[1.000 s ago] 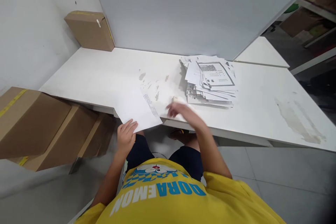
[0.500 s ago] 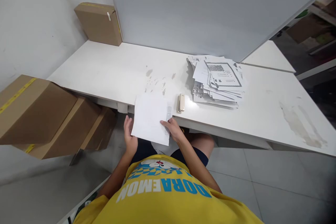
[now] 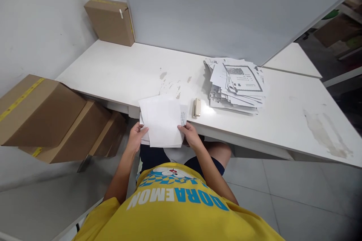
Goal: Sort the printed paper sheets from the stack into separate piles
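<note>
Several white paper sheets (image 3: pixel 164 122), slightly fanned out, are held over the front edge of the table. My left hand (image 3: pixel 137 135) pinches their left side, thumb on top, where a sheet sticks out to the left. On the right side my right hand (image 3: pixel 191 134) grips them, with its thumb on the top sheet beside a strip of small print. A beige stapler (image 3: pixel 196 108) lies on the table just right of the sheets, touched by neither hand. Farther right sits an untidy stack of printed papers (image 3: pixel 237 86), a bordered sheet on top.
The white table (image 3: pixel 118 71) has worn stains in the middle and at right. A cardboard box (image 3: pixel 110 22) stands in its back left corner. More cardboard boxes (image 3: pixel 45 113) are by its left front edge. A grey panel (image 3: pixel 198 11) rises along the back.
My left hand has gone from open beside the paper to gripping its left side. The sheets have spread, with some showing on the left. The view has shifted slightly.
</note>
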The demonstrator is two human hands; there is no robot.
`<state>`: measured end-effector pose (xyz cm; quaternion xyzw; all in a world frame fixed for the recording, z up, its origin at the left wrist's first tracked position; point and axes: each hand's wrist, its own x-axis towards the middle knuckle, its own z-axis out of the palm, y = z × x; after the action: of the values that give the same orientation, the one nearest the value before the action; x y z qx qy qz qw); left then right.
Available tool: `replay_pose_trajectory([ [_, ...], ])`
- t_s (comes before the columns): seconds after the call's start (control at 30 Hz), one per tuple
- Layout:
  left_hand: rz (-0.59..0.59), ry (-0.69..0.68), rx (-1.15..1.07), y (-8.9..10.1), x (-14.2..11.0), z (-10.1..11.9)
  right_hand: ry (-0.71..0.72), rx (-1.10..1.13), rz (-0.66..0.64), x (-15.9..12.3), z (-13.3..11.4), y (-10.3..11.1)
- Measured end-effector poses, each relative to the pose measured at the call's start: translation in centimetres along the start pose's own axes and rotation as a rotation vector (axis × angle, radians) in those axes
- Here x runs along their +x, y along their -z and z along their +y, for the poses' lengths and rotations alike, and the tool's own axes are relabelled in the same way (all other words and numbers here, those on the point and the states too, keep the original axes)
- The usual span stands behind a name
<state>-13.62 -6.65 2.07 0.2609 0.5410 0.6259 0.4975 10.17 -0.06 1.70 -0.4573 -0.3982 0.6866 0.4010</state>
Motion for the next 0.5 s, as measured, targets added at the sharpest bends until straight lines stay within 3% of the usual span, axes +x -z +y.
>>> replay_pose_trajectory([
  [0.23, 0.106, -0.034, -0.130, 1.0, 1.3, 0.2, 0.048, -0.053, 0.018, 0.2, -0.7, -0.3],
  [0.5, 0.263, -0.118, -0.144, 3.8, 4.3, 0.4, 0.126, -0.165, 0.127, 1.2, -1.5, -1.2],
])
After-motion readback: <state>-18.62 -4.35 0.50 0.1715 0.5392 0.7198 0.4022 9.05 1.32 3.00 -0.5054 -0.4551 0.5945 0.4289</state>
